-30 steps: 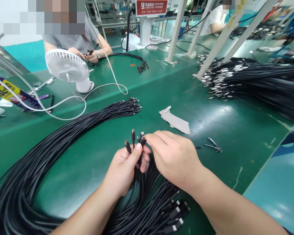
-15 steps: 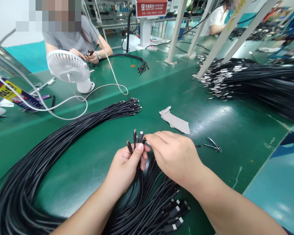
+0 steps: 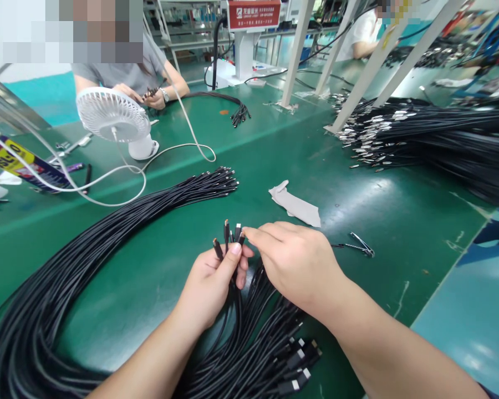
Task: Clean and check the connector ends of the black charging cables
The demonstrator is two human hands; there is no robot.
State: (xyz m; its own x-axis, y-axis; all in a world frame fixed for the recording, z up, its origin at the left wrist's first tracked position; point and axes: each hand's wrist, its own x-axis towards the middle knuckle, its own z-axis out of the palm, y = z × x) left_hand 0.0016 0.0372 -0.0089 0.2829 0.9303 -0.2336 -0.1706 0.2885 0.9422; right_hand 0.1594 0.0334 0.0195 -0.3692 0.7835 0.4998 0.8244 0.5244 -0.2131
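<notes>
Left hand [image 3: 210, 282] closed on several plugs [image 3: 218, 249]; right hand [image 3: 297, 257], fingertips together at one plug's tip, hold unclear; cables [image 3: 241, 352] below.

**Left hand [image 3: 210, 282] and right hand [image 3: 297, 263] close together**

The left forearm [image 3: 153, 360] extends from near left, its hand curled, thumb [image 3: 233, 252] over bent fingers [image 3: 242, 271]. The right forearm [image 3: 386, 349] enters from near right, back of the hand uppermost, fingertips [image 3: 250, 235] bunched leftward beside the left thumb.
</notes>
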